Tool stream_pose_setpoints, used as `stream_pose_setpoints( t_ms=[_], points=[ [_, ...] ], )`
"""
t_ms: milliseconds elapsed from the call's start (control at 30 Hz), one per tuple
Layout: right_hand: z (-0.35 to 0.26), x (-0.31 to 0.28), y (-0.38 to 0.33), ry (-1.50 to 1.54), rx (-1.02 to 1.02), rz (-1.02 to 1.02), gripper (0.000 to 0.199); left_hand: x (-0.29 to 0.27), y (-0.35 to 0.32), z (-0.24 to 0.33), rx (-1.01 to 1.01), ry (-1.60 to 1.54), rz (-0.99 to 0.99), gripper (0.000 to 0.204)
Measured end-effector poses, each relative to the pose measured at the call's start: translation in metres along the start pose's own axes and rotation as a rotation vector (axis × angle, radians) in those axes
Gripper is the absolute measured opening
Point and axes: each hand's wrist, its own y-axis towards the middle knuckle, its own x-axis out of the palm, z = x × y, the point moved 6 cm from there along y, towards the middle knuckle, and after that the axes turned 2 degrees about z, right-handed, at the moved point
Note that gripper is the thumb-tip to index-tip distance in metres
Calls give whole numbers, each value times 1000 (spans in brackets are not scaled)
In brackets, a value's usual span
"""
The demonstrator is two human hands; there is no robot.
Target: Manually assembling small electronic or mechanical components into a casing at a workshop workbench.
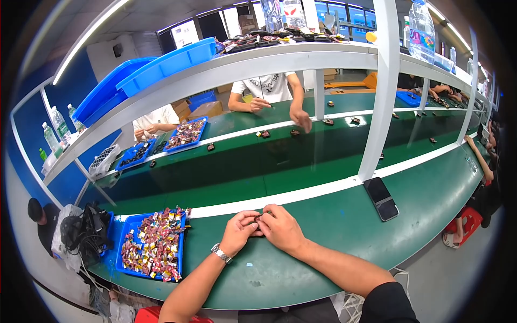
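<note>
My left hand (238, 232) and my right hand (282, 230) meet over the green bench top, close to its white inner edge. Between their fingertips they pinch a small dark part (258, 218), mostly covered by the fingers, so its exact kind cannot be made out. Both hands are closed on it. Left of my left hand lies a blue tray (119, 257) heaped with small components (153, 242) in reddish-brown, yellow and white. A tiny pale scrap (249, 264) rests on the bench just below my hands.
A black phone (381, 199) lies to the right, beside a white upright post (379, 97). Beyond the white rail runs a green conveyor (242, 180) with small parts along its far side. Co-workers sit opposite, one with a hand (300, 118) over the line. An overhead shelf (258, 60) carries blue trays and bottles.
</note>
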Motion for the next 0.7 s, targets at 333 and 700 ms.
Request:
stream_pose_setpoints(
  t_ms=[333,700],
  points=[
    [96,11,25,230,493,68,13,-3,-8,26,211,503,106,29],
    [-3,-36,73,237,-107,-176,34,45,-33,38,472,1703,-347,17]
  ],
)
